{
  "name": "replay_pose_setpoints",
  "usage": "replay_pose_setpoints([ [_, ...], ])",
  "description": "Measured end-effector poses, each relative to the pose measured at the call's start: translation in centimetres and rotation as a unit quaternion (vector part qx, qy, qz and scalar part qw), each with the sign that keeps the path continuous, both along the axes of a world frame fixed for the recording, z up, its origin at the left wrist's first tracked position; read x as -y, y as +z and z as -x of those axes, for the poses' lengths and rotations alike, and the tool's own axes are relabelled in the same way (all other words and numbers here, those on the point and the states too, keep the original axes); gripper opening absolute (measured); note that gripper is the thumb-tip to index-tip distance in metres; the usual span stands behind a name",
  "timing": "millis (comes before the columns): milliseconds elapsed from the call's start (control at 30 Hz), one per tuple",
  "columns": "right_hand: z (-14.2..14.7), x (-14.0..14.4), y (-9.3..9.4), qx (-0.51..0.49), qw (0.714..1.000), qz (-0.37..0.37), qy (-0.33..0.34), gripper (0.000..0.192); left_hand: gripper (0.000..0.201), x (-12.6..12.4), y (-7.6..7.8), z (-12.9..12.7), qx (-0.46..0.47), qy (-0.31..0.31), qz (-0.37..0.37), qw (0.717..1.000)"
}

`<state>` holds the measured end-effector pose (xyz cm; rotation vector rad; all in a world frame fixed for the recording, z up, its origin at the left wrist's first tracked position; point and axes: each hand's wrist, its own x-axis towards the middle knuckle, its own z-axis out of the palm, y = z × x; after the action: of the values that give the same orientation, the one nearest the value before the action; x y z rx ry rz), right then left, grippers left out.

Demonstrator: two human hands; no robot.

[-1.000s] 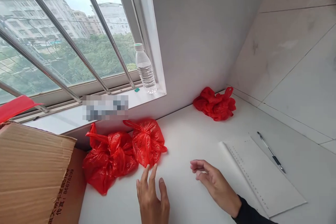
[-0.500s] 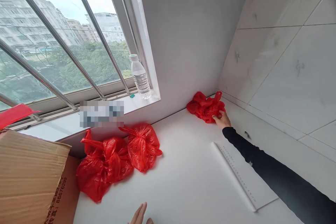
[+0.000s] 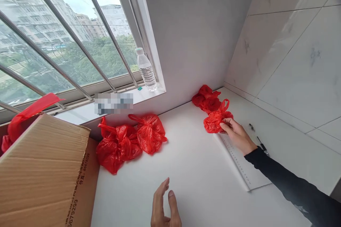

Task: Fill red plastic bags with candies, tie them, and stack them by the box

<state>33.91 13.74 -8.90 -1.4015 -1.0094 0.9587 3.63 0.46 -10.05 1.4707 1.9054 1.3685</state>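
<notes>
My right hand [image 3: 237,133] pinches a red plastic bag [image 3: 213,120] between thumb and fingers, above the far end of the notebook. Its looped handle sticks up, and what is inside cannot be made out. Just behind it, another red bag [image 3: 205,97] lies by the wall corner. My left hand [image 3: 165,204] is at the bottom middle over the white table [image 3: 186,156], thumb and fingers apart, holding nothing. Further left, two tied red bags, a nearer one [image 3: 114,149] and one beside it [image 3: 151,133], rest against the wall under the window sill.
A cardboard box [image 3: 39,170] with red plastic at its opening stands at the left. The notebook [image 3: 242,166] lies at the right, near a black pen [image 3: 263,145] and a small dark object [image 3: 251,127]. A water bottle [image 3: 147,72] stands on the sill.
My right hand has lifted one red bag away from the corner and drawn it nearer, leaving another behind. My left hand has come further into view. The view has shifted slightly.
</notes>
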Motion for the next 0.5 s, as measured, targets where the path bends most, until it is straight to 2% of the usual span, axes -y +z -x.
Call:
replay_pose_setpoints([
  [67,2.6,3.5,0.1,-0.009,0.999,0.014,0.052,0.033,0.026,0.7,0.7,-1.6,0.013,-0.075,0.021,0.997],
  [133,5.3,6.8,-0.1,-0.015,0.995,0.04,0.093,0.032,0.03,1.4,0.7,-3.2,0.007,-0.127,0.028,0.992],
  [200,7.4,9.7,0.1,-0.025,0.988,0.064,0.137,0.03,0.037,1.9,0.2,-4.5,-0.004,-0.157,0.023,0.987],
  [300,9.0,12.6,1.2,-0.024,0.968,0.09,0.233,0.026,0.044,2.4,-0.8,-5.2,-0.014,-0.162,0.019,0.986],
  [367,8.9,13.2,2.1,0.036,0.964,0.083,0.25,0.023,0.037,2.6,-1.3,-5.0,-0.013,-0.152,0.022,0.988],
  [433,8.2,13.0,2.5,0.151,0.964,0.032,0.216,0.02,0.028,2.7,-1.4,-4.6,-0.007,-0.146,0.025,0.989],
  [500,7.6,12.3,2.3,0.273,0.94,-0.032,0.202,0.025,0.023,2.7,-1.3,-4.3,-0.001,-0.145,0.03,0.989],
])
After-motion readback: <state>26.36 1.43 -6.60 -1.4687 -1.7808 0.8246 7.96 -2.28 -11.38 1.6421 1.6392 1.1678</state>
